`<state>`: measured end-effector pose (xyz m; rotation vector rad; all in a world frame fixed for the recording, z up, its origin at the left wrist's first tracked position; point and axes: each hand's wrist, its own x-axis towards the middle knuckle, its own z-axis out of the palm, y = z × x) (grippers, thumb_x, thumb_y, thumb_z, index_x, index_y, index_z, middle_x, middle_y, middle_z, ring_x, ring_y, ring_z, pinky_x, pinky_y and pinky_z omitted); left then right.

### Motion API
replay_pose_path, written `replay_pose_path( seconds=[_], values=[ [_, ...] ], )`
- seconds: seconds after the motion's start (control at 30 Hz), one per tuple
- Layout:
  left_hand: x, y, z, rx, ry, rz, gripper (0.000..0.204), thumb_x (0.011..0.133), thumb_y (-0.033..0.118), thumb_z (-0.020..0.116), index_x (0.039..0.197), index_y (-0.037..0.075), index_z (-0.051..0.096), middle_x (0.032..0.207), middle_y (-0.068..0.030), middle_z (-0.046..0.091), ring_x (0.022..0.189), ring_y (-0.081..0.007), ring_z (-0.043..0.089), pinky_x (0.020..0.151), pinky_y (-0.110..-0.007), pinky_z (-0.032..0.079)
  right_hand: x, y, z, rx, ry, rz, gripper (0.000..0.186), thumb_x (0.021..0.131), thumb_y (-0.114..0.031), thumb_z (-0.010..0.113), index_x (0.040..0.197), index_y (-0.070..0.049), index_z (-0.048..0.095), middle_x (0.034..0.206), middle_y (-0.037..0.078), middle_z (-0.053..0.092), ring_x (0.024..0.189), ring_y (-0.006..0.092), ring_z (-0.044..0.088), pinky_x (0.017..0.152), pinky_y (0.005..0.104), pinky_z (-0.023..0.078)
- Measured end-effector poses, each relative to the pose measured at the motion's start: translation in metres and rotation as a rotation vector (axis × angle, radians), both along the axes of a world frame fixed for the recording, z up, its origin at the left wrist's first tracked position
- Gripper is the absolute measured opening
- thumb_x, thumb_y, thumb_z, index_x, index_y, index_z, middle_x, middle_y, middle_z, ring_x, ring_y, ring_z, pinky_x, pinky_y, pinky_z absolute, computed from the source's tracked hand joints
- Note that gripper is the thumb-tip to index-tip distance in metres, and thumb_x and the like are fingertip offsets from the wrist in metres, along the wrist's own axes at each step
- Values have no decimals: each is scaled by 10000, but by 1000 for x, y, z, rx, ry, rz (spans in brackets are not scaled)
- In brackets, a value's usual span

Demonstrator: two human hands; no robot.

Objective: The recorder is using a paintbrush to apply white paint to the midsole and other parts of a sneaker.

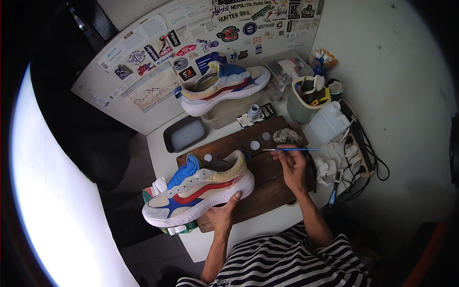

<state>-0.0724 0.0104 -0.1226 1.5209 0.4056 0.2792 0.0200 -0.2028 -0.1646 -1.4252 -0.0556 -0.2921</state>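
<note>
My left hand [222, 214] grips a sneaker [198, 193] by its white sole near the heel, the thumb on the sole's side. This shoe has beige, grey, red and blue panels and a blue tongue; its toe points left. My right hand [292, 165] pinches a thin blue-handled paintbrush [299, 149] to the right of the shoe, bristle end toward the left and apart from it. Below the brush lies a dark wooden board [270, 172]. Small round paint lids or dishes [255, 145] rest on the board near the brush tip.
A matching sneaker [224, 88] sits on a clear bin [229, 115] at the back. Around it are a dark tray of liquid [187, 136], an opened bottle [254, 112], a green bucket [306, 105], a brush cup [324, 62], a white jug [330, 120], crumpled tissue [325, 170] and power cords [366, 162].
</note>
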Motion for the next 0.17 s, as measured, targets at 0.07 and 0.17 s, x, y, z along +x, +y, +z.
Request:
replay_pose_path(
  seconds=[0.07,0.17],
  values=[
    [-2,-6,-6,-2,11,32,712,730,225,925,1274,-55,562,1243,-167,631,1137,-258,612,1053,-374,439,5,1,-1,-57,-20,2,181,998,-41,601,1167,21,620,992,127,724,908,159,696,830,292,563],
    [-3,-7,-16,34,61,11,821,744,214,913,1369,-71,464,1304,-178,591,1173,-264,589,1089,-379,406,14,2,1,-319,-67,21,220,1008,-75,604,1205,24,595,1003,136,722,939,148,687,848,273,557]
  ],
)
